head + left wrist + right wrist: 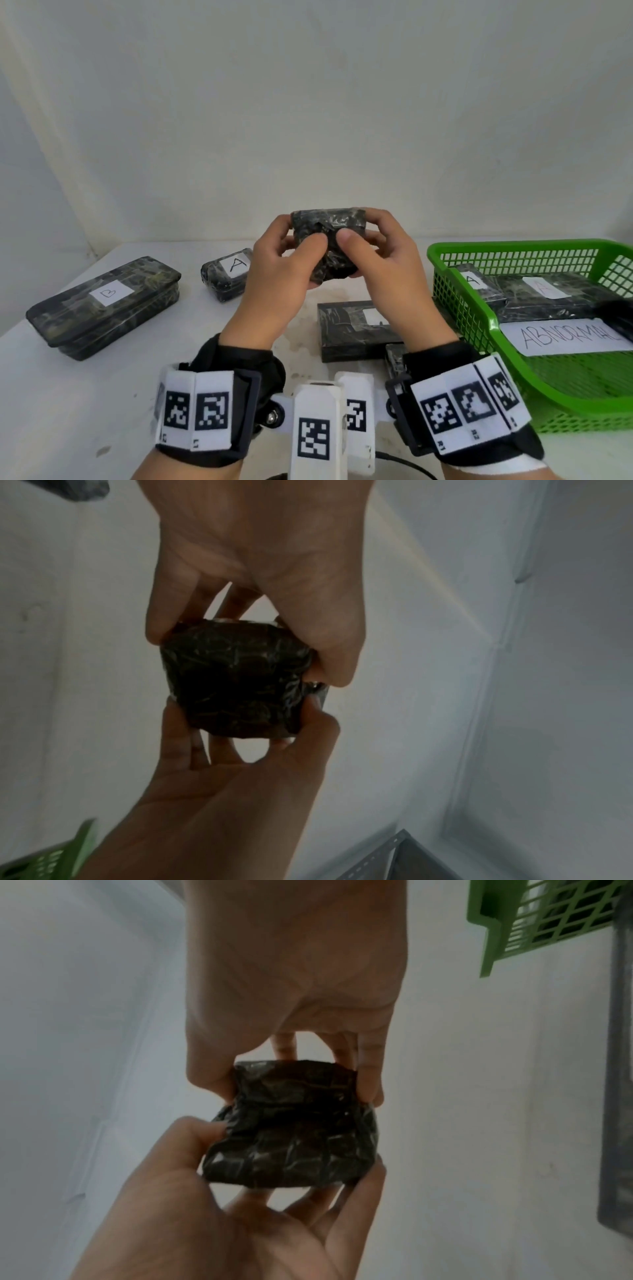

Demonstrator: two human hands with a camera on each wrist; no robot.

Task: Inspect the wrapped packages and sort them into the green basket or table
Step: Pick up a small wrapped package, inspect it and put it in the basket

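Two hands hold one small package point(329, 240) up in the air above the table point(102, 394), between the thumbs in front and the curled fingers behind. The left hand point(277, 274) grips its left end, thumb pressed on the near face; the right hand point(383, 267) grips the right end the same way, so both sets of fingers are bent round it and the thumbs nearly meet. The package is a squat, rounded block in black, shiny, crinkled plastic wrap with pale creases, and no label shows on the faces turned to the cameras. Its far side is hidden by the fingers. In both wrist views it looks dim and slightly blurred. Right of the right hand stands the green basket point(459, 308), a lattice plastic tray holding wrapped packages marked A and a paper reading ABNORMAL; its right edge is cut off. Below the hands lies a flat black package point(346, 329), its label partly covered by the right hand.
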